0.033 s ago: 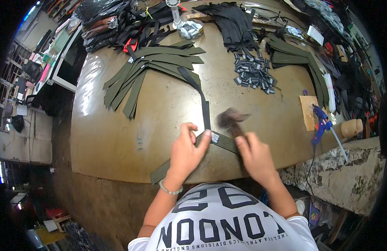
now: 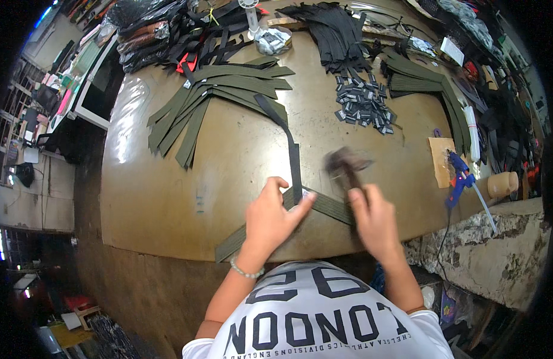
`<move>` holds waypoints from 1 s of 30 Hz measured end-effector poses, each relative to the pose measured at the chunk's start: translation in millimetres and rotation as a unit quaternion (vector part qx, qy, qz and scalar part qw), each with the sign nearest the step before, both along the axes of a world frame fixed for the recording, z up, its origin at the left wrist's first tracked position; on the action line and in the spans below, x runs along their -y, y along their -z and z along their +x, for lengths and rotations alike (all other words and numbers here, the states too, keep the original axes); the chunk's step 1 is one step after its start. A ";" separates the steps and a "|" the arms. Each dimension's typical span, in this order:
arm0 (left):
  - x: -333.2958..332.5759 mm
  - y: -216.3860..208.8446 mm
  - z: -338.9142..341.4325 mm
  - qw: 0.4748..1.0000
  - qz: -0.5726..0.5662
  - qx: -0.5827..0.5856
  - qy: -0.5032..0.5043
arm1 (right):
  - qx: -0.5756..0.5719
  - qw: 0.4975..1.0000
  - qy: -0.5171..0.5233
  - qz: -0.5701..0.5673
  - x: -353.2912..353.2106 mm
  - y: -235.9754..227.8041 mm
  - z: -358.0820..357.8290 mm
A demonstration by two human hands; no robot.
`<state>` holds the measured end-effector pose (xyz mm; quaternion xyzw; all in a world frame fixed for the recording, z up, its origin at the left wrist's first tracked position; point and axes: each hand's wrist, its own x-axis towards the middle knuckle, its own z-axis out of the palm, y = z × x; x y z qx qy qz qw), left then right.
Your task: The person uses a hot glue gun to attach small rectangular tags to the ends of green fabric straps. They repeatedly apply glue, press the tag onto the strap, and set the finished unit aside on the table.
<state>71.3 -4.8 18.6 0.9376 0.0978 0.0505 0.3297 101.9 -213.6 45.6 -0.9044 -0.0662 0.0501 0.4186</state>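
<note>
On the table in front of me lies an olive webbing strap (image 2: pixel 331 207), bent at an angle, with a black strap (image 2: pixel 294 164) running away from its bend. My left hand (image 2: pixel 275 209) lies over the bend, fingers curled, its thumb pressing on a small white label (image 2: pixel 306 194) that is mostly covered. A beaded bracelet (image 2: pixel 246 269) circles that wrist. My right hand (image 2: pixel 375 221) is wrapped round the handle of a hammer (image 2: pixel 346 164). Motion blurs the hammer's head, which hangs above the table to the right of the bend.
Olive straps (image 2: pixel 187 113) fan out at the far left, and more olive straps (image 2: pixel 417 78) lie far right. Small dark labels (image 2: pixel 363 102) form a heap beneath black straps (image 2: pixel 333 36). A blue glue gun (image 2: pixel 459 176) and a tape roll (image 2: pixel 501 184) sit at the right edge.
My right hand and the hammer have shifted slightly to the right. The left thumb has slid right, across the white label, covering most of it.
</note>
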 end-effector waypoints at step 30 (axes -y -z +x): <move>-144.0 -80.6 147.3 0.943 -0.069 0.319 0.063 | 0.163 0.874 0.187 -0.418 95.5 44.6 29.9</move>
